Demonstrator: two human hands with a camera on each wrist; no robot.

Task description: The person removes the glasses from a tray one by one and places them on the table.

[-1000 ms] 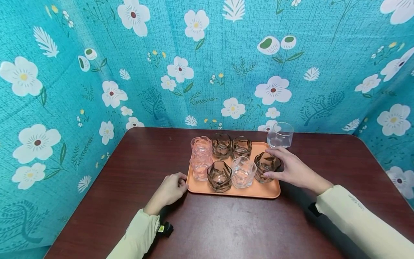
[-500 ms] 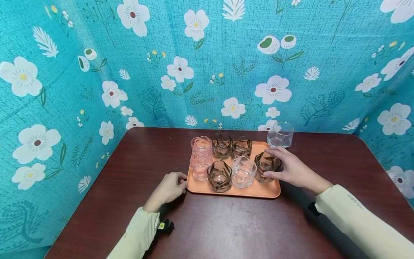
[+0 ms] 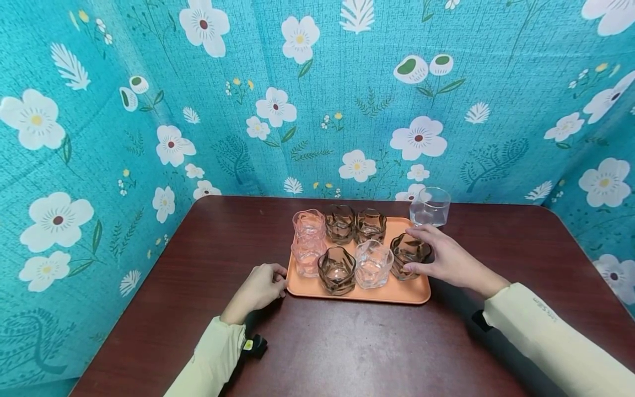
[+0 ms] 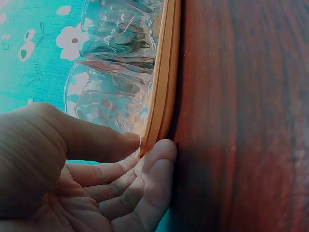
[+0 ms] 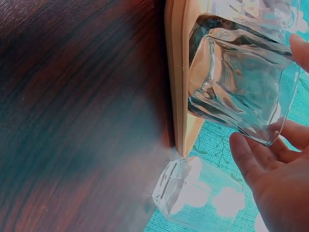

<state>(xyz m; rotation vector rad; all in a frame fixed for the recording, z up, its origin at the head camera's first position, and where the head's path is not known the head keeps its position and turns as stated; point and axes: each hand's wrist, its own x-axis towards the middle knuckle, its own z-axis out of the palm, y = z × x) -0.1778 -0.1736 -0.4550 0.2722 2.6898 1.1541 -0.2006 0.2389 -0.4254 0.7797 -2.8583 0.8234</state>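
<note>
An orange tray (image 3: 387,298) bears two rows of wavy-sided glasses. With thumb and fingertips, my left hand (image 3: 260,286) pinches the tray's near left corner; the left wrist view shows the thumb (image 4: 111,145) on one side of the rim. My right hand (image 3: 453,262) holds the brown glass (image 3: 409,251) at the tray's right end, thumb and fingers spread around it. In the right wrist view this brown glass (image 5: 241,77) sits on the tray. To its left on the tray stand a clear glass (image 3: 373,266) and another brown glass (image 3: 337,271).
Two pink glasses (image 3: 308,256) line the tray's left side. Two more brown glasses (image 3: 340,225) stand in the back row. Behind the tray's right corner, a plain clear glass (image 3: 430,207) rests on the dark red table (image 3: 357,353). A flowered blue cloth (image 3: 327,110) hangs behind.
</note>
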